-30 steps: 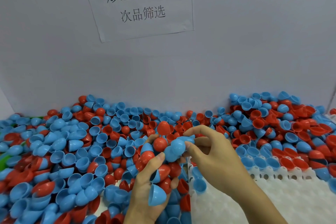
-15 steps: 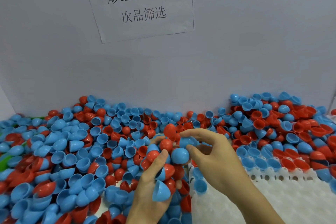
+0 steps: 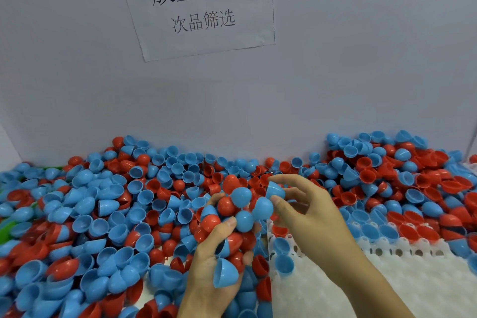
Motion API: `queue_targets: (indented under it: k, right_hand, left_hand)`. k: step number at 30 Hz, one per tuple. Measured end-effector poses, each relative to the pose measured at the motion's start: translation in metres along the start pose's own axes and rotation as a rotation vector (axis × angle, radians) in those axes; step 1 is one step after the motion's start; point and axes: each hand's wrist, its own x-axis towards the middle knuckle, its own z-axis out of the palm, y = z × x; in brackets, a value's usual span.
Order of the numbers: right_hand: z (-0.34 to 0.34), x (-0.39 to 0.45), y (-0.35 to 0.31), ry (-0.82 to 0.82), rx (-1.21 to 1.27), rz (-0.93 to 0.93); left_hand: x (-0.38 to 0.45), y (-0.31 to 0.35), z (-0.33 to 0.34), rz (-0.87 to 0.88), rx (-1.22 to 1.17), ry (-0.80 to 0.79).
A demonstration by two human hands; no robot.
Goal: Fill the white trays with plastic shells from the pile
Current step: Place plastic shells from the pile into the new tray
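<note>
Head view: your right hand [image 3: 307, 214] pinches a single blue shell [image 3: 275, 190] between thumb and forefinger, the remaining fingers loosely curled behind it. The shell lies tilted; which way its open mouth faces cannot be read from this angle. Your left hand [image 3: 214, 266] is cupped palm-up just beside and below the right, gripping a handful of shells [image 3: 232, 214], red and blue mixed, stacked above the thumb; one further blue shell [image 3: 225, 272] sits low against the palm, mouth toward the wrist.

The relation that governs the coming move: the white tray [image 3: 361, 279] lies below and to the right of the pinch, directly under your right forearm. Your right hand is the nearer one; your left hand sits at the tray's left edge, over the pile [image 3: 103, 214]. A few shells already occupy pockets along the tray's far and left rows, among them a blue placed shell [image 3: 284, 264], mouth down as far as can be judged. Most visible pockets nearer you stand unfilled, so the task appears to be at an early stage for this tray.

Judged from this layout, lower the pinched shell down and toward you into a free pocket, turning it to match the seated shells. Keep the left hand level: the stacked handful looks loosely held and could spill.
</note>
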Motion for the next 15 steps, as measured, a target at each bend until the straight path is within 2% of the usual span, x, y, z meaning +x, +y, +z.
queue_targets:
  k: [3, 5, 9, 12, 15]
  right_hand:
    - [-0.0043, 0.0, -0.0009, -0.023, 0.101, 0.09]
    - [-0.0065, -0.0007, -0.0006, -0.067, 0.069, 0.105]
    - [-0.0034, -0.0011, 0.0009, -0.076, -0.152, -0.03]
    - [-0.001, -0.0024, -0.0012, -0.072, -0.216, -0.089]
    - [-0.0036, -0.0042, -0.0061, -0.161, -0.299, -0.086]
  left_hand:
    - [0.0005, 0.0008, -0.0007, -0.006, 0.019, 0.015]
    - [-0.0006, 0.0014, 0.0009, -0.003, 0.038, 0.01]
    - [-0.0028, 0.0024, 0.0033, 0.005, 0.064, 0.021]
    - [-0.0027, 0.0021, 0.0015, -0.002, 0.067, 0.031]
    - [-0.0006, 0.0007, -0.0022, 0.005, 0.05, 0.027]
